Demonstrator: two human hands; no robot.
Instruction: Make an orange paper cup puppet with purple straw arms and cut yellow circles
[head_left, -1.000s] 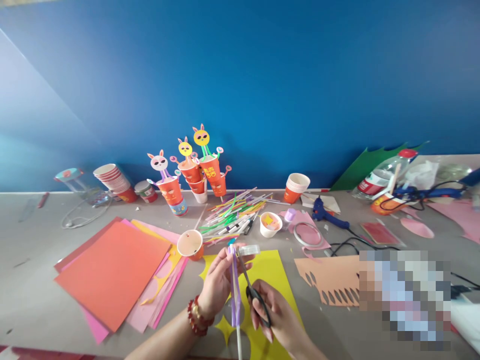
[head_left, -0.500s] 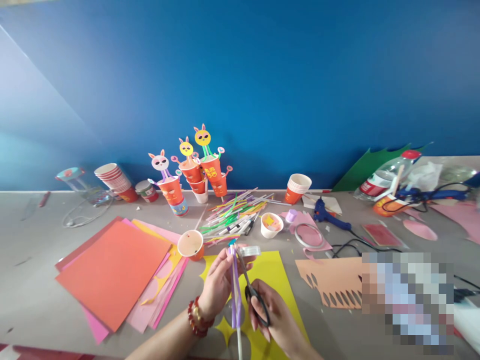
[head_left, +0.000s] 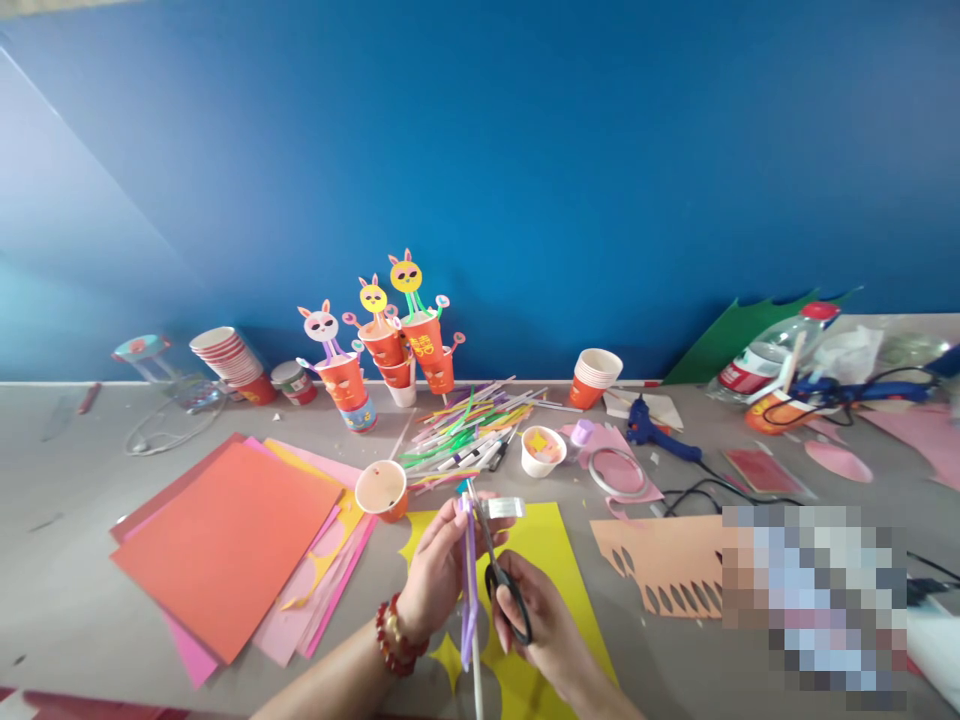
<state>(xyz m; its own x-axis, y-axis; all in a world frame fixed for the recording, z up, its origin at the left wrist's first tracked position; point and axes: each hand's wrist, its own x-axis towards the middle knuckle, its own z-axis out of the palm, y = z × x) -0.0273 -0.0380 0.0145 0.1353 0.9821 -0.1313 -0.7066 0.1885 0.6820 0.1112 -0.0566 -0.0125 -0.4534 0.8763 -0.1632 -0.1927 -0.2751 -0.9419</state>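
My left hand (head_left: pixel 435 555), with a red bead bracelet on its wrist, is closed on thin purple strips (head_left: pixel 469 610) and a white straw (head_left: pixel 478 690) that hangs below them. A small clear plastic piece (head_left: pixel 506 508) shows by its fingers; what it is I cannot tell. My right hand (head_left: pixel 544 610) grips black-handled scissors (head_left: pixel 508 605). Their blades point up and away, close beside the top of the purple strips at my left fingertips. Whether the blades touch the strips I cannot make out. Under both hands lies a yellow sheet (head_left: pixel 555 570) with round cut-outs.
Coloured paper sheets (head_left: pixel 232 540) lie left, near an open paper cup (head_left: pixel 381 492). Behind are loose straws (head_left: pixel 465 430) and cups with rabbit figures (head_left: pixel 341 380). Rightward are a small cup of cuttings (head_left: pixel 543 452), a blue glue gun (head_left: pixel 660 435) with cord, and cut orange paper (head_left: pixel 660 560).
The scissors and my right hand have shifted slightly left and up. The lower ends of the purple strips have swung a little. The clear piece has tilted. Both hands keep their hold.
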